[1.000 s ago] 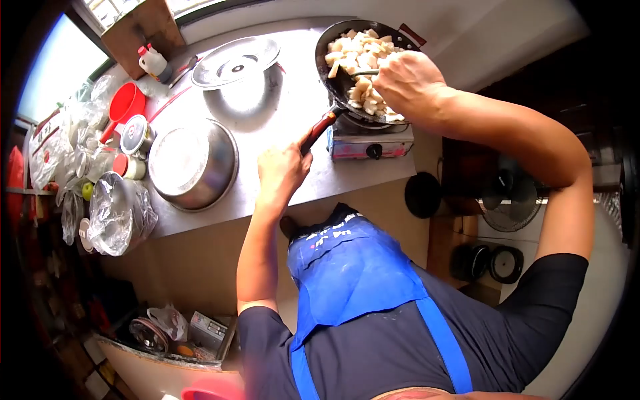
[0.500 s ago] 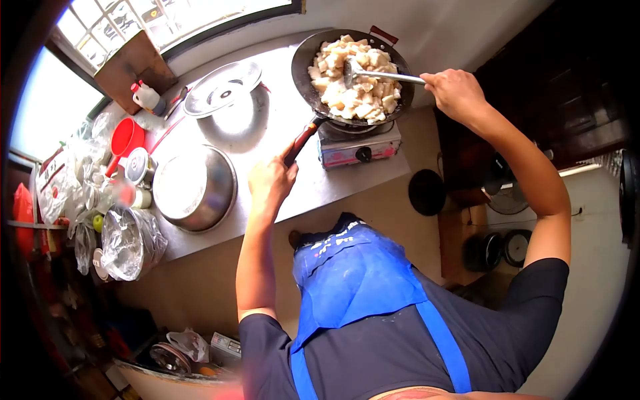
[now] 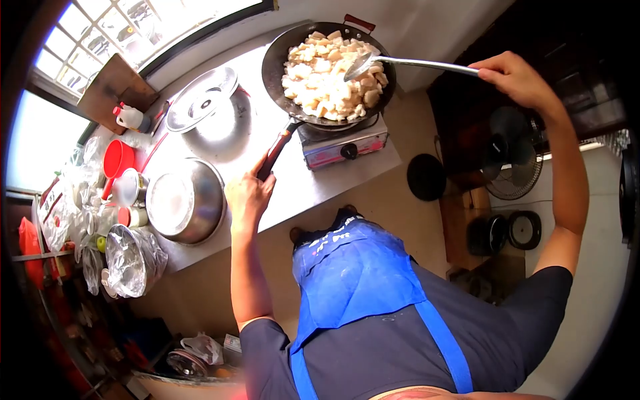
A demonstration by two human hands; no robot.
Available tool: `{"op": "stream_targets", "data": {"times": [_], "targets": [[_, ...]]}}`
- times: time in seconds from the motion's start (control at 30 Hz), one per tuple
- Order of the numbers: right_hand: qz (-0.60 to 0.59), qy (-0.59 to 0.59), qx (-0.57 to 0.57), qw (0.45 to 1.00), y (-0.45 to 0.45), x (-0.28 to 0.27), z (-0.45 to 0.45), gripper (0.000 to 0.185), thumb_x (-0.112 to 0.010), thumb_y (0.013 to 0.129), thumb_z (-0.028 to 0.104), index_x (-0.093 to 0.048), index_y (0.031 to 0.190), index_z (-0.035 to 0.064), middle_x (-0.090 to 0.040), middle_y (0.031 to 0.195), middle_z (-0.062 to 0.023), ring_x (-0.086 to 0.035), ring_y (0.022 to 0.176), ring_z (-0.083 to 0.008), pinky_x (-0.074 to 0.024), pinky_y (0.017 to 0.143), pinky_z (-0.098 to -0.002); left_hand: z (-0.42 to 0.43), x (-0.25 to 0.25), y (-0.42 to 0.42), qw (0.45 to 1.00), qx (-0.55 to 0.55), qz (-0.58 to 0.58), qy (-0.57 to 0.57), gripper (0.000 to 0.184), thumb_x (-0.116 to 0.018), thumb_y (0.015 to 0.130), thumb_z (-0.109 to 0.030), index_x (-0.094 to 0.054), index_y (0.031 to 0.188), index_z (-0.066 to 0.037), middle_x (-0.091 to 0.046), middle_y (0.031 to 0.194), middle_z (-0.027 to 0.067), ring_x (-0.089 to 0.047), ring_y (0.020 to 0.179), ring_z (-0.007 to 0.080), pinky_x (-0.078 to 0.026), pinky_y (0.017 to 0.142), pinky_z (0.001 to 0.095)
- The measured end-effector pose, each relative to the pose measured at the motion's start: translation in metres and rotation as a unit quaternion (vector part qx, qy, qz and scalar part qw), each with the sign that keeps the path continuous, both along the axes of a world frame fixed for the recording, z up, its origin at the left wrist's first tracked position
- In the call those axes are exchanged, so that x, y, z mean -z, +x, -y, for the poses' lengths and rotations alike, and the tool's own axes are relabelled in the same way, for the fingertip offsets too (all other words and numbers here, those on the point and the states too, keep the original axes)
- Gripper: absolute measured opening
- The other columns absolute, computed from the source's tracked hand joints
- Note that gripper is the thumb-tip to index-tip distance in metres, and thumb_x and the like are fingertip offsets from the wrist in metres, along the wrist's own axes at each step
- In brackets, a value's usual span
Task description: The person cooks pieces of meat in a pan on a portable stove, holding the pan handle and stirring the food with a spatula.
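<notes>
A dark wok (image 3: 272,75) full of pale, chunky food pieces (image 3: 320,73) sits on a portable gas stove (image 3: 350,148) near the right end of the metal counter. My left hand (image 3: 249,195) is wrapped round the wok's dark handle (image 3: 275,152). Out to the right, my right hand (image 3: 512,77) grips the end of a long metal ladle (image 3: 427,64). The ladle's head rests at the upper right part of the food, inside the wok. The tips of some right-hand fingers are hidden behind the handle.
On the counter (image 3: 303,190) are an upturned metal basin (image 3: 187,200), a round metal lid (image 3: 203,100), a red scoop (image 3: 119,159), a white bottle (image 3: 132,119) and a plastic-covered bowl (image 3: 133,260). A fan (image 3: 512,157) stands at the right.
The ladle has swung up and rightward with my right hand, which was low over the wok at first. More of the food shows. The view has shifted, and my left hand still holds the handle.
</notes>
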State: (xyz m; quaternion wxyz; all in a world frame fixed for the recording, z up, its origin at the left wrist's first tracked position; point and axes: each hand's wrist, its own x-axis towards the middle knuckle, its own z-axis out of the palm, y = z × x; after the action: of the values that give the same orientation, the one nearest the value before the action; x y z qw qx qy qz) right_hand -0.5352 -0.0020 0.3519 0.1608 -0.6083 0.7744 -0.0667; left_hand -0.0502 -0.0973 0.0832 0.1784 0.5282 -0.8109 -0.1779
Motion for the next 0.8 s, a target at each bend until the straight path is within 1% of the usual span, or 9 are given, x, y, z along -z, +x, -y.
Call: {"op": "stream_targets", "data": {"times": [0.13,0.2,0.23,0.33,0.4,0.53,0.63,0.67,0.8], "targets": [[-0.028,0.020,0.019,0.999,0.008,-0.038,-0.005,0.027,-0.067,0.102,0.017,-0.079,0.115,-0.0032,-0.052,0.067,0.0031,-0.045,0.061,-0.0067,-0.0374,0.056,-0.0294,0.001,0.000,0.001,1.000,0.008,-0.017,-0.021,0.056,-0.079,0.081,-0.025,-0.073,0.137,-0.027,-0.071,0.075,0.0164,-0.071,0.069,0.0345,-0.058,0.073,0.0452],[-0.137,0.049,-0.024,0.989,0.008,-0.044,0.000,0.027,-0.068,0.101,0.018,-0.079,0.113,-0.0036,-0.054,0.065,-0.0010,-0.047,0.061,-0.0100,-0.0396,0.058,-0.0323,0.002,0.001,0.001,1.000,0.006,-0.014,-0.003,0.055,-0.080,0.081,-0.026,-0.074,0.136,-0.026,-0.073,0.078,0.0166,-0.072,0.071,0.0350,-0.058,0.073,0.0449],[-0.139,0.027,-0.035,0.989,0.007,-0.039,0.000,0.027,-0.069,0.099,0.018,-0.079,0.111,-0.0040,-0.059,0.065,-0.0085,-0.053,0.061,-0.0162,-0.0430,0.061,-0.0357,0.003,0.004,0.001,1.000,0.006,-0.021,-0.021,0.054,-0.081,0.081,-0.027,-0.074,0.135,-0.025,-0.074,0.081,0.0167,-0.073,0.073,0.0360,-0.058,0.074,0.0454],[-0.164,0.099,-0.046,0.980,0.018,-0.035,0.014,0.026,-0.069,0.098,0.017,-0.078,0.111,-0.0037,-0.068,0.073,-0.0150,-0.061,0.065,-0.0231,-0.0476,0.064,-0.0385,0.002,0.001,0.001,1.000,-0.002,-0.004,-0.008,0.054,-0.081,0.081,-0.027,-0.074,0.135,-0.025,-0.074,0.083,0.0177,-0.073,0.074,0.0371,-0.058,0.075,0.0464],[-0.154,0.098,-0.062,0.981,0.011,-0.013,0.019,0.025,-0.069,0.097,0.017,-0.078,0.111,-0.0020,-0.072,0.082,-0.0202,-0.068,0.071,-0.0295,-0.0514,0.068,-0.0410,0.001,0.001,0.001,1.000,-0.002,-0.008,-0.001,0.054,-0.081,0.082,-0.028,-0.073,0.135,-0.025,-0.073,0.082,0.0180,-0.072,0.074,0.0371,-0.058,0.075,0.0467],[-0.089,0.083,-0.076,0.990,-0.005,0.059,0.022,0.028,-0.068,0.099,0.017,-0.076,0.121,0.0005,-0.072,0.080,-0.0209,-0.068,0.069,-0.0290,-0.0510,0.067,-0.0402,0.001,-0.001,0.002,1.000,0.004,-0.005,-0.011,0.054,-0.082,0.082,-0.027,-0.073,0.135,-0.024,-0.073,0.082,0.0173,-0.072,0.074,0.0360,-0.058,0.073,0.0457],[-0.051,0.045,-0.034,0.997,0.006,0.094,0.023,0.027,-0.066,0.100,0.018,-0.076,0.118,0.0012,-0.074,0.090,-0.0248,-0.072,0.085,-0.0424,-0.0554,0.078,-0.0457,0.002,-0.001,0.000,0.999,0.018,-0.017,-0.035,0.055,-0.082,0.081,-0.020,-0.073,0.135,-0.020,-0.073,0.088,0.0154,-0.072,0.077,0.0344,-0.057,0.074,0.0437],[-0.056,0.045,-0.026,0.997,0.010,0.096,0.023,0.028,-0.065,0.100,0.018,-0.076,0.119,0.0003,-0.074,0.094,-0.0252,-0.072,0.088,-0.0430,-0.0558,0.080,-0.0457,0.001,-0.002,0.001,0.998,0.031,-0.039,-0.046,0.056,-0.082,0.080,-0.014,-0.072,0.135,-0.017,-0.073,0.092,0.0142,-0.072,0.080,0.0335,-0.057,0.075,0.0422],[-0.038,0.021,-0.019,0.999,0.001,0.116,0.007,0.029,-0.065,0.101,0.019,-0.076,0.120,0.0008,-0.075,0.096,-0.0245,-0.072,0.089,-0.0430,-0.0562,0.081,-0.0457,0.003,-0.012,-0.003,0.997,0.055,-0.011,-0.048,0.051,-0.083,0.083,-0.019,-0.072,0.132,-0.018,-0.075,0.096,0.0123,-0.073,0.079,0.0331,-0.058,0.073,0.0427]]}}
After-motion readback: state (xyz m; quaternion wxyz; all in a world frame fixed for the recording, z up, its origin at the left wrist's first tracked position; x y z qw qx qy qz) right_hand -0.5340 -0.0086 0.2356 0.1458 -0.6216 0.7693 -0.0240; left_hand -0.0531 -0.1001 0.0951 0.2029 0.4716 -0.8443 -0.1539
